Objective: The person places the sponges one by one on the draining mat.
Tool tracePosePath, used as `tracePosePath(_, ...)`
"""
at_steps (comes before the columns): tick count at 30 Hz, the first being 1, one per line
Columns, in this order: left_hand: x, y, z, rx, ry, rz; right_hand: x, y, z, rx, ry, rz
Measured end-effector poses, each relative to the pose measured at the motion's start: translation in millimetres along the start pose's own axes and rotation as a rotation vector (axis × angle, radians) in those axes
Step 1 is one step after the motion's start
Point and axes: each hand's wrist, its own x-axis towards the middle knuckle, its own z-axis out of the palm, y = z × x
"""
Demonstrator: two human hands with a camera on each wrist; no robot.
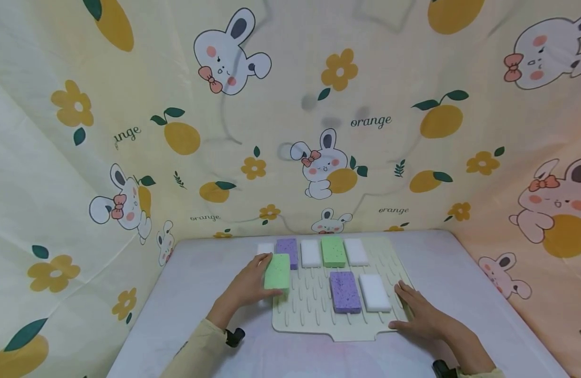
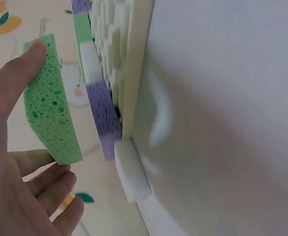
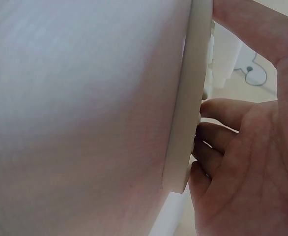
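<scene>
My left hand (image 1: 247, 283) pinches a green sponge (image 1: 278, 273) by its top and bottom ends, over the left side of a cream ridged draining board (image 1: 309, 320). In the left wrist view the pitted edge of that green sponge (image 2: 50, 105) faces the camera, held apart from the board. My right hand (image 1: 423, 313) rests at the board's right edge, fingers spread; in the right wrist view its fingertips touch the board's rim (image 3: 183, 128). On the board's front half lie a purple sponge (image 1: 345, 292) and a white sponge (image 1: 375, 293).
Along the board's back edge stands a row: a white sponge (image 1: 265, 248) partly hidden, a purple sponge (image 1: 287, 252), a white one, a green sponge (image 1: 333, 251) and another white sponge (image 1: 355, 252). A pale cloth covers the table (image 1: 191, 273); printed curtains (image 1: 281, 121) surround it.
</scene>
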Motion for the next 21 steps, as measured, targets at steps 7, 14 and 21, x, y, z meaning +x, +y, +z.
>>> tracePosePath(7, 0.1, 18.7, 11.5, 0.05, -0.01, 0.056, 1, 0, 0.1, -0.011, -0.007, 0.017)
tracePosePath(14, -0.7, 33.5, 24.6, 0.071, -0.029, 0.086, 1, 0, 0.1, -0.012, 0.003, -0.004)
tracePosePath(21, 1.1, 48.4, 33.9, 0.095, -0.016, 0.11, 0, 2, 1.1, -0.011, 0.008, -0.016)
